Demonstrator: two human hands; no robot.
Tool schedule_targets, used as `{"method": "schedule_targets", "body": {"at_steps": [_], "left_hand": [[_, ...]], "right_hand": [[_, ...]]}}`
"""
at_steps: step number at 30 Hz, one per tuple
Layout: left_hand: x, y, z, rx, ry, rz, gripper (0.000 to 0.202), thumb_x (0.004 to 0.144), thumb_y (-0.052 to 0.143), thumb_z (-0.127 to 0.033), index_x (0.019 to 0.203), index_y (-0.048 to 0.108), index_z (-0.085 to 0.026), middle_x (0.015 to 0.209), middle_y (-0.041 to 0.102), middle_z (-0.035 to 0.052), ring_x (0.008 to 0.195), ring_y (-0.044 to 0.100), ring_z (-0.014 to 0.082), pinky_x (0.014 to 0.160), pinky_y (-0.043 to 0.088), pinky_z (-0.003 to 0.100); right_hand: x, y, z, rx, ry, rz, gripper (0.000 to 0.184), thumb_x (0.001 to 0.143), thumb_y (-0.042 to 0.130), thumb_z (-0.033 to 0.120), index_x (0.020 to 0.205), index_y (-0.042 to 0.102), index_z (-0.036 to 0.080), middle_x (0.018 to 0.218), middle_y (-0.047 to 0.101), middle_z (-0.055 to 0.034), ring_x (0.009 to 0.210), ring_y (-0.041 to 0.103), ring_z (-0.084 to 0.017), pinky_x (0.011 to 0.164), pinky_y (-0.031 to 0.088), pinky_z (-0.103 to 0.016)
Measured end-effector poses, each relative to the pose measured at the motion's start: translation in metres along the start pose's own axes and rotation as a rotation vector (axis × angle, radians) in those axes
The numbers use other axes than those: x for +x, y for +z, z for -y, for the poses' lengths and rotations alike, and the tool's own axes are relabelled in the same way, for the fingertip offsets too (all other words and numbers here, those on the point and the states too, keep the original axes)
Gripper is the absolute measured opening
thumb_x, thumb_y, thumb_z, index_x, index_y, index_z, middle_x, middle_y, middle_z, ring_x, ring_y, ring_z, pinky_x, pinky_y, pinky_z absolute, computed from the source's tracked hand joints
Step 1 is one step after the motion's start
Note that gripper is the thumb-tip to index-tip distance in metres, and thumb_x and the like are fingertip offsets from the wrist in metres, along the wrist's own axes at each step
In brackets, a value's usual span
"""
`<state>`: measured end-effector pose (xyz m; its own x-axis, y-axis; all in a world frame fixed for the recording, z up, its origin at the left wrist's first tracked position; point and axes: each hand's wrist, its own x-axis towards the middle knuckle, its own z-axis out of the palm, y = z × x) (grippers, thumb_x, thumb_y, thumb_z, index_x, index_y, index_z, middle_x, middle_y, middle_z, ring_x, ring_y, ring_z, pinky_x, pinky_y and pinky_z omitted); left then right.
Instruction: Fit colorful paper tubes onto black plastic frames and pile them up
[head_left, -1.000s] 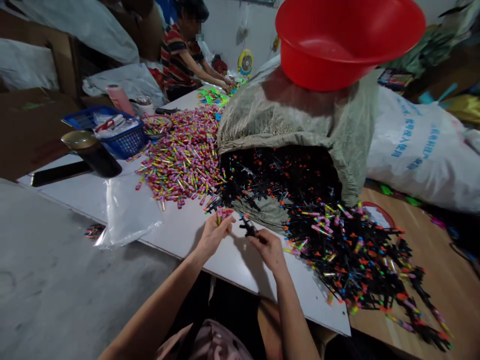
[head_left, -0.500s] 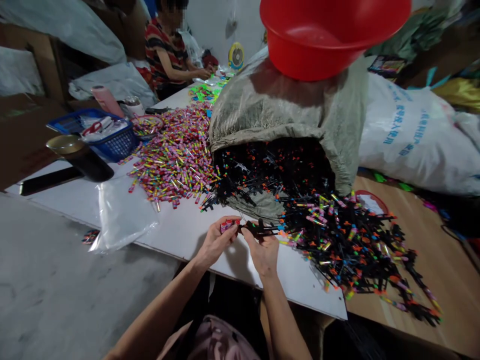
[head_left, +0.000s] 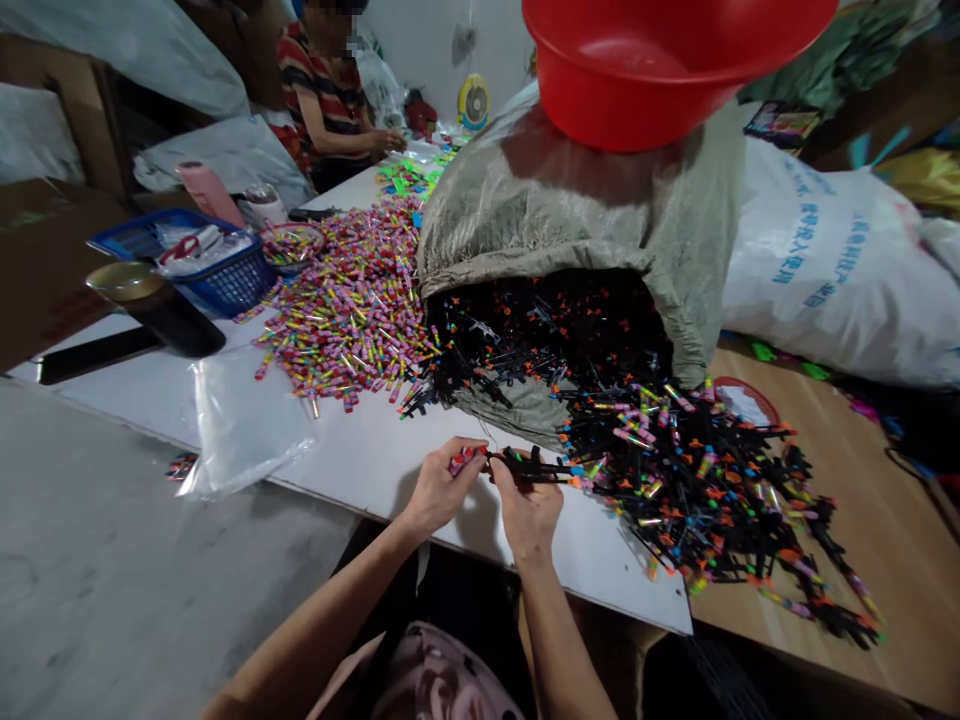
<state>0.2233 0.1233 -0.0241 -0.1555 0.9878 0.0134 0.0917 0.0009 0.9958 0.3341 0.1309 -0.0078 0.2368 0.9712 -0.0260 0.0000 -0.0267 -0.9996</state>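
My left hand [head_left: 441, 492] is closed around several small pink tubes with red ends [head_left: 466, 459]. My right hand [head_left: 531, 518] grips black toy guns [head_left: 529, 464], their tips pointing right; how many is unclear. Both hands meet above the white table's front edge, fingertips nearly touching where a tube end comes close to a gun's rear. Whether the two are joined cannot be made out. Right of my hands lies a pile of black toy guns [head_left: 697, 500] with orange and blue tips, some with tubes on them. A heap of loose pink and yellow tubes [head_left: 352, 300] spreads at the left.
A grey woven sack [head_left: 570, 210] lies open toward me, full of toy guns, with a red basin [head_left: 637, 100] on top. On the left are a clear plastic bag [head_left: 240, 425], a dark bottle [head_left: 169, 315] and a blue basket [head_left: 232, 280]. Another person [head_left: 330, 100] sits at the far end.
My hands have shifted slightly right and down, still holding the tubes and the toy guns. The other person's hands have moved a little left. The view has shifted slightly.
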Motion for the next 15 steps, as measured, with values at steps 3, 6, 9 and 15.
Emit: {"method": "schedule_targets", "body": {"at_steps": [3,6,9,15], "left_hand": [[-0.011,0.003,0.012,0.243,0.155,-0.030,0.023,0.080,0.053,-0.033,0.094,0.066,-0.019,0.085,0.070,0.0061,0.077,0.064,0.0165,0.074,0.049,0.027],[-0.019,0.005,0.024,0.296,0.151,0.014,0.023,0.081,0.053,-0.031,0.096,0.066,-0.020,0.087,0.071,0.0075,0.080,0.065,0.0184,0.076,0.050,0.030],[-0.013,0.000,0.027,0.128,-0.020,0.018,0.028,0.080,0.055,-0.036,0.100,0.065,-0.019,0.087,0.070,0.0061,0.079,0.064,0.0173,0.071,0.050,0.028],[0.006,-0.015,0.019,-0.441,-0.368,-0.091,0.059,0.065,0.069,-0.049,0.109,0.055,-0.012,0.069,0.062,0.0018,0.053,0.051,0.0093,0.043,0.033,0.020]], "right_hand": [[-0.004,0.000,-0.008,-0.048,0.078,-0.025,0.022,0.061,0.067,0.039,0.062,0.065,0.017,0.056,0.065,-0.0011,0.052,0.059,-0.016,0.055,0.051,-0.028],[-0.003,0.000,-0.016,-0.049,0.161,0.036,0.024,0.059,0.068,0.039,0.066,0.068,0.016,0.056,0.065,-0.0011,0.051,0.058,-0.016,0.051,0.049,-0.028],[0.014,-0.011,-0.011,-0.033,0.143,0.087,0.021,0.058,0.069,0.036,0.063,0.066,0.016,0.052,0.062,-0.0004,0.049,0.056,-0.015,0.049,0.047,-0.027],[0.098,-0.028,0.003,-0.071,-0.315,-0.051,0.034,0.073,0.060,0.040,0.100,0.062,0.020,0.092,0.069,-0.0068,0.077,0.063,-0.017,0.064,0.050,-0.030]]}}
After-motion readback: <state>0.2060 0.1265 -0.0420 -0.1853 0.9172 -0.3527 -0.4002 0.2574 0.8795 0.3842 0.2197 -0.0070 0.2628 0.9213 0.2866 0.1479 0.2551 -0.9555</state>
